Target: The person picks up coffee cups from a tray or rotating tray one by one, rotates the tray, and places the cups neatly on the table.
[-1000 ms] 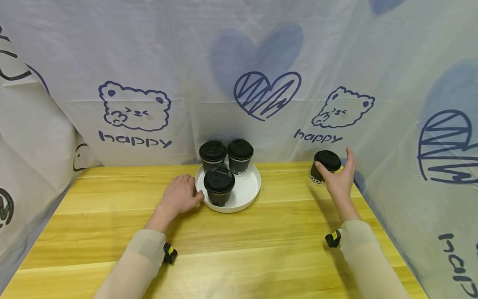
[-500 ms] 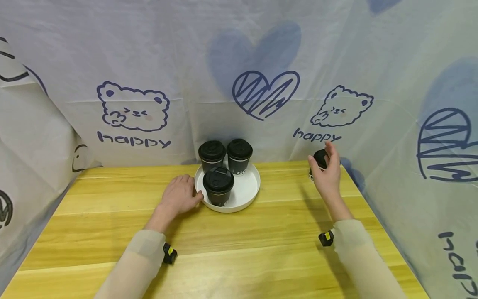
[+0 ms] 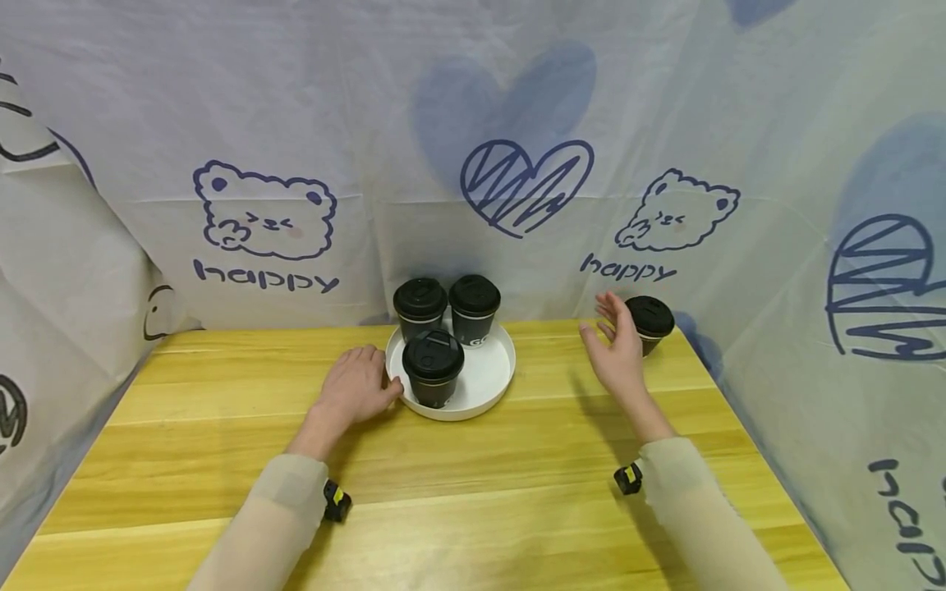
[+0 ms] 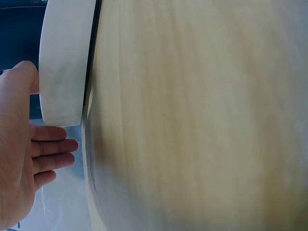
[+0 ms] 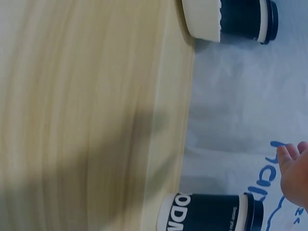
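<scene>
A round white tray (image 3: 490, 379) holds three black lidded paper cups: a front cup (image 3: 433, 369), a back-left cup (image 3: 420, 305) and a back-right cup (image 3: 475, 307). My left hand (image 3: 358, 386) holds the tray's left rim. In the left wrist view, the thumb (image 4: 25, 73) reaches over the tray wall (image 4: 66, 62), and the fingers (image 4: 53, 147) lie outside it. Right of the tray, another black lidded paper cup (image 3: 650, 320) stands upright on the table. My right hand (image 3: 619, 349), holding nothing, is raised just left of that cup, fingers loosely bent, hiding part of it.
The wooden table (image 3: 473, 509) runs back to a pale printed cloth (image 3: 384, 148) hanging behind it. More cloth (image 3: 835, 328) hangs along the right side. Bare tabletop lies between the tray and the lone cup.
My right hand has moved left, from around the lone cup, across its front, to its left side. The cup stays in its place. My left hand and the tray have not moved.
</scene>
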Demonstrator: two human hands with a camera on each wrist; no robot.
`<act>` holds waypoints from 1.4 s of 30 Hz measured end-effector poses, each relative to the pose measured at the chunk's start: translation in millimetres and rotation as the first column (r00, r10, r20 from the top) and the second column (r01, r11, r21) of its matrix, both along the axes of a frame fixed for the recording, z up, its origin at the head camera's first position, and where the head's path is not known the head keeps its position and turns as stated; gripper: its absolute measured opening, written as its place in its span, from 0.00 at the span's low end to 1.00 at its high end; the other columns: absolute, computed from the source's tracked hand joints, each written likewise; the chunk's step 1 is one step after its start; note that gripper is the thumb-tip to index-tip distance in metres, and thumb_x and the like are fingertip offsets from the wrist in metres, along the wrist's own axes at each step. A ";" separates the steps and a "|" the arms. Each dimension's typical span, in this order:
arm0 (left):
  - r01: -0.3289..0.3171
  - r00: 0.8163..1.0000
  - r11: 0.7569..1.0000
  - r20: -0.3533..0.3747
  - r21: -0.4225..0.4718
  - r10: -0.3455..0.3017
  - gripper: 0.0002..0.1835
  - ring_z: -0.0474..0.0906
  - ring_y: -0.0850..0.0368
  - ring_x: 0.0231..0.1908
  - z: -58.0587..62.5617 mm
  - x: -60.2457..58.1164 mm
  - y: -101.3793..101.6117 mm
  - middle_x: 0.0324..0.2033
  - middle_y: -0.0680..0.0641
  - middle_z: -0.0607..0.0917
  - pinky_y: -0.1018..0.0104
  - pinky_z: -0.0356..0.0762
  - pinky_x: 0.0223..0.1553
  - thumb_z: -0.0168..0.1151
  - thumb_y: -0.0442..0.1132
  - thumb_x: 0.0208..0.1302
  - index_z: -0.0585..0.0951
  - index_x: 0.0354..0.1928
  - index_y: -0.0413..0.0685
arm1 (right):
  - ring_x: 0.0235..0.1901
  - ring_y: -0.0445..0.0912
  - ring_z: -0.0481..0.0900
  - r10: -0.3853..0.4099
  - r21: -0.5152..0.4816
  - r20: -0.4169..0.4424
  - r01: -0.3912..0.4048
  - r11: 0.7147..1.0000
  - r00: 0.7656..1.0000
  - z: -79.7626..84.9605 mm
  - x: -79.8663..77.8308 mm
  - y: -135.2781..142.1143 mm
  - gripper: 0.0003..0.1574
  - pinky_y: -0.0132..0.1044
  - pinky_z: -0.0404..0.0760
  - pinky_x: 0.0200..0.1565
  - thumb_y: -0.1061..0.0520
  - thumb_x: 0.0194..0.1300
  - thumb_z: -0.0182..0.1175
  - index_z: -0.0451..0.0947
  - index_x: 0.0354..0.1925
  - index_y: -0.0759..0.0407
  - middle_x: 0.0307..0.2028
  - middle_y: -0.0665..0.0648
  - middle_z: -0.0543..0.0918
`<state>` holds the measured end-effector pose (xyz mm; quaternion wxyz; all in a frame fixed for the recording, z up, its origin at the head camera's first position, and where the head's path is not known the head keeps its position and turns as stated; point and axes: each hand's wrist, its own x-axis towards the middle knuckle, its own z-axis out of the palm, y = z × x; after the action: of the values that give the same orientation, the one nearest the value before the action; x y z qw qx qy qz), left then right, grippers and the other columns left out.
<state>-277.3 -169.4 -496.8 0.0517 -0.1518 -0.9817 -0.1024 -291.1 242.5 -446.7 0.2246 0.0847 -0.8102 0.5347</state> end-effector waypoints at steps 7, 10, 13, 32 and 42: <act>0.000 1.000 1.000 -0.003 0.003 0.000 0.30 0.74 0.35 0.59 -0.1 -0.2 0.1 0.52 0.34 0.80 0.43 0.67 0.70 0.54 0.56 0.69 0.77 0.54 0.31 | 0.71 0.61 0.69 0.060 -0.018 0.044 -0.059 0.998 0.997 -6.2 -1.2 -16.4 0.40 0.57 0.70 0.70 0.67 0.71 0.61 0.58 0.76 0.69 0.73 0.68 0.68; 0.002 1.000 1.000 -0.007 0.004 -0.002 0.30 0.75 0.36 0.58 -0.5 -0.4 0.3 0.52 0.34 0.80 0.43 0.67 0.70 0.54 0.56 0.69 0.77 0.54 0.32 | 0.71 0.64 0.67 0.085 -0.024 0.070 -0.083 0.996 0.994 -9.2 -1.7 -22.9 0.40 0.59 0.68 0.71 0.68 0.72 0.59 0.57 0.76 0.70 0.73 0.71 0.66; 0.004 1.000 1.000 -0.007 0.003 -0.004 0.30 0.75 0.36 0.58 -0.8 -0.5 0.3 0.51 0.35 0.80 0.43 0.67 0.70 0.54 0.55 0.69 0.77 0.53 0.32 | 0.70 0.65 0.68 0.099 -0.023 0.092 -0.097 0.995 0.991 -12.3 -2.1 -29.4 0.40 0.59 0.69 0.71 0.68 0.71 0.60 0.57 0.76 0.71 0.73 0.71 0.66; 0.004 1.000 1.000 -0.005 0.001 -0.004 0.30 0.75 0.35 0.58 -2.2 -1.2 -0.1 0.51 0.34 0.80 0.43 0.67 0.70 0.54 0.55 0.69 0.77 0.54 0.31 | 0.68 0.63 0.73 0.179 0.103 0.370 -0.232 0.967 0.912 -35.4 -3.0 -66.1 0.40 0.52 0.76 0.67 0.65 0.71 0.59 0.58 0.76 0.71 0.71 0.70 0.69; 0.006 1.000 1.000 -0.003 -0.002 -0.006 0.31 0.75 0.36 0.58 -0.5 -1.2 -0.4 0.52 0.34 0.80 0.43 0.67 0.70 0.54 0.55 0.69 0.77 0.55 0.31 | 0.65 0.64 0.77 0.188 0.140 0.441 -0.275 0.951 0.878 -40.2 -3.9 -81.1 0.36 0.52 0.80 0.63 0.66 0.71 0.57 0.62 0.73 0.75 0.69 0.73 0.72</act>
<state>-278.5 -169.9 -497.3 0.0528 -0.1548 -0.9813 -0.1012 -295.0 161.4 -486.9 -0.0315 0.0857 -0.8725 0.4800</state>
